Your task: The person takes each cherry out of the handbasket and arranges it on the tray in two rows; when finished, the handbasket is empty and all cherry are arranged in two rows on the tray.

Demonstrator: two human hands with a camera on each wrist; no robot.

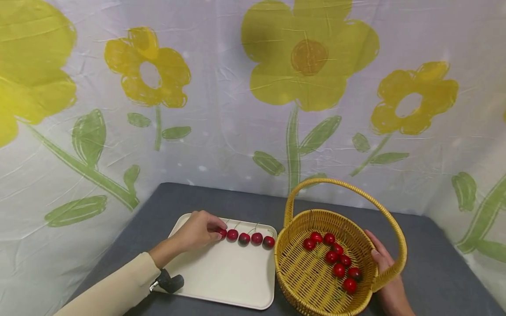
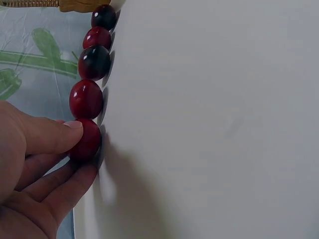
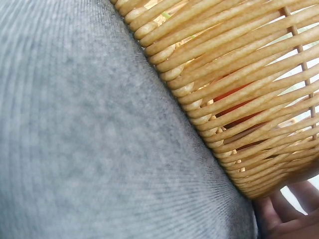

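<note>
My left hand (image 1: 197, 232) pinches a red cherry (image 2: 89, 140) between thumb and fingers at the left end of a row along the tray's far edge. Beside it in the row stand several more cherries (image 1: 257, 238), some dark, with thin stems pointing up. The cream tray (image 1: 221, 281) lies flat under the left forearm. My right hand (image 1: 389, 281) holds the yellow wicker basket (image 1: 290, 272) at its right side, partly hidden by the handle's foot. Several red cherries (image 1: 338, 270) lie inside the basket, mostly toward its right half.
A dark grey table (image 1: 130, 245) carries the tray and basket, which stand side by side. The basket's tall arched handle (image 1: 356, 189) rises over it. Behind the table hangs a white cloth (image 1: 221, 131) printed with yellow flowers.
</note>
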